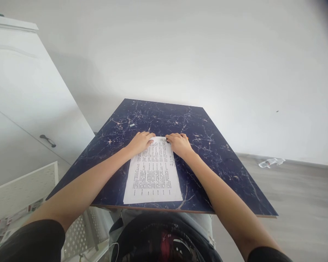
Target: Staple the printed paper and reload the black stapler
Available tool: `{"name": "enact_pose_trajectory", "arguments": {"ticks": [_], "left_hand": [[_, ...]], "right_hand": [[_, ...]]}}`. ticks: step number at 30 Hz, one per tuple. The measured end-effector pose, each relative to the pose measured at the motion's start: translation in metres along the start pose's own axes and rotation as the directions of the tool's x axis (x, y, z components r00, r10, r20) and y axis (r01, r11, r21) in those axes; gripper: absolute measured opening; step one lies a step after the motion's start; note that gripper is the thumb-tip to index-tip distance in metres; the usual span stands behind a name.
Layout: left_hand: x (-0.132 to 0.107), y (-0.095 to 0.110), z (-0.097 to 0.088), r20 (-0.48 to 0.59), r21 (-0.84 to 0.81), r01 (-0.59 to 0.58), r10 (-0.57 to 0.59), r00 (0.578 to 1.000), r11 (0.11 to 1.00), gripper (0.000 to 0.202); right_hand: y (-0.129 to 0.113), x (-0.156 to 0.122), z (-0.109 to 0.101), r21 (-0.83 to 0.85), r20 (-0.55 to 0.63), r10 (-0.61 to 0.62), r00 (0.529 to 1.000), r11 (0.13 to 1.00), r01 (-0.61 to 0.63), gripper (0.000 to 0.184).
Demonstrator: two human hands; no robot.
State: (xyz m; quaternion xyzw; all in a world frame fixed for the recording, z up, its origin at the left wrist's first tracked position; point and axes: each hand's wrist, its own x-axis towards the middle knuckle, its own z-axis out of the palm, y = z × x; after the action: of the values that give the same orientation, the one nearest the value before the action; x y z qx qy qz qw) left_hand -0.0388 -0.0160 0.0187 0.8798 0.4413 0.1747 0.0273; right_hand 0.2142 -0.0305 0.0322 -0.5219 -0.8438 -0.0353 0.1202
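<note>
A printed sheet of paper [154,174], perhaps a thin stack, lies on the dark blue marbled table [164,116] with its near edge close to the table's front. My left hand [141,142] is at its far left corner, thumb on top and fingers along the far edge, pressing on it. At the far right corner, my right hand [180,143] is closed around a small object that shows black on its left and orange [187,138] on its right. My fingers hide most of that object, so its kind is unclear.
A small pale scrap [132,125] lies on the table beyond my left hand. To the left stand a white cabinet [24,91] with a dark handle and a low white perforated piece [76,233]. Clear plastic [271,162] rests on the floor by the wall.
</note>
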Motion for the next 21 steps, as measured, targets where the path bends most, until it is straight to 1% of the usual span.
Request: {"name": "enact_pose_trajectory", "arguments": {"ticks": [3, 6, 9, 11, 13, 14, 16, 18, 19, 21], "left_hand": [[0.0, 0.002, -0.001, -0.005, -0.001, 0.007, -0.007, 1.0, 1.0, 0.032], [0.001, 0.0, 0.001, -0.006, 0.008, -0.012, 0.012, 1.0, 1.0, 0.031], [0.001, -0.005, 0.005, -0.008, 0.012, -0.029, 0.029, 1.0, 1.0, 0.03], [0.002, -0.008, 0.006, -0.004, 0.009, -0.035, 0.035, 0.999, 0.999, 0.031], [0.002, -0.009, 0.006, 0.008, -0.002, -0.036, 0.036, 0.999, 0.999, 0.032], [0.002, -0.009, 0.006, 0.016, -0.009, -0.034, 0.035, 0.999, 0.999, 0.032], [0.002, -0.008, 0.005, 0.027, -0.02, -0.029, 0.029, 0.999, 0.999, 0.033], [0.003, -0.005, 0.004, 0.034, -0.022, -0.026, 0.027, 0.999, 0.999, 0.034], [0.003, -0.004, 0.003, 0.035, -0.02, -0.026, 0.026, 0.999, 0.999, 0.034], [0.003, -0.002, 0.003, 0.031, -0.011, -0.023, 0.023, 0.999, 1.0, 0.034]], "right_hand": [[-0.003, 0.0, 0.003, -0.012, -0.004, -0.016, 1.0, 1.0, 0.016, 0.032], [-0.007, -0.001, 0.005, -0.036, -0.008, -0.02, 1.0, 0.999, 0.02, 0.033], [-0.004, -0.004, 0.003, -0.008, -0.032, -0.043, 0.999, 0.999, 0.042, 0.032], [0.008, -0.007, -0.003, 0.064, -0.073, -0.08, 0.994, 0.994, 0.084, 0.036], [0.025, -0.011, -0.011, 0.156, -0.101, -0.091, 0.991, 0.982, 0.106, 0.048], [0.035, -0.013, -0.015, 0.202, -0.093, -0.084, 0.992, 0.974, 0.101, 0.051], [0.054, -0.016, -0.02, 0.281, -0.035, -0.055, 0.998, 0.958, 0.063, 0.049], [0.071, -0.018, -0.022, 0.324, 0.032, -0.011, 0.999, 0.946, 0.0, 0.044], [0.078, -0.019, -0.023, 0.322, 0.046, 0.026, 0.999, 0.946, -0.04, 0.042], [0.093, -0.022, -0.024, 0.282, 0.032, 0.122, 0.992, 0.951, -0.126, 0.04]]}}
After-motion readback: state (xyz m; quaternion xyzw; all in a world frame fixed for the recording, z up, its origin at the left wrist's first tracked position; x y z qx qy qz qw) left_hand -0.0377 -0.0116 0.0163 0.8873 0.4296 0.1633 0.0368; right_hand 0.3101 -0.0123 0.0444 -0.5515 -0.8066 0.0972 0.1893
